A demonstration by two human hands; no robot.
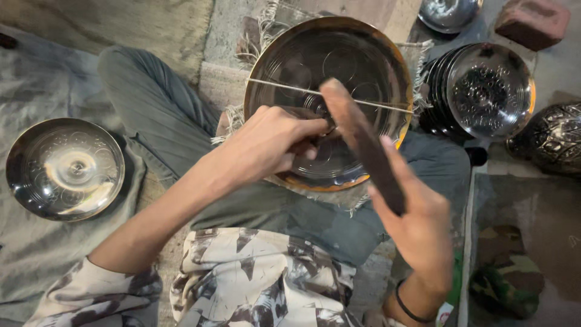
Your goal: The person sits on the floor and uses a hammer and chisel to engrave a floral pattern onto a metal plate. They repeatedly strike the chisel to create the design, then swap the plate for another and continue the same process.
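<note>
A large round metal plate with a brassy rim rests tilted on the person's lap, propped on a fringed cloth over the crossed legs. Faint circles are scribed into its shiny face, and a thin straight rod lies across it from left to right.

The left hand reaches onto the plate's lower middle. Its fingers are curled and pressed together around something small at the plate's surface; what they pinch is hidden by the hand itself.

The right hand is raised just below and right of the plate, with its fingers wrapped tight around a dark wooden stick. The stick slants up and left, its pale rounded end over the plate's centre, just above the left hand's fingertips. A black band sits on that wrist.

Left of the plate, well apart, a smaller shiny dish lies on grey cloth on the floor. Right of the plate stands a stack of dark patterned dishes, the front one leaning. Beyond the stack, further right, is a dark embossed pot. Above the stack sit another silvery dish and a reddish brick.
</note>
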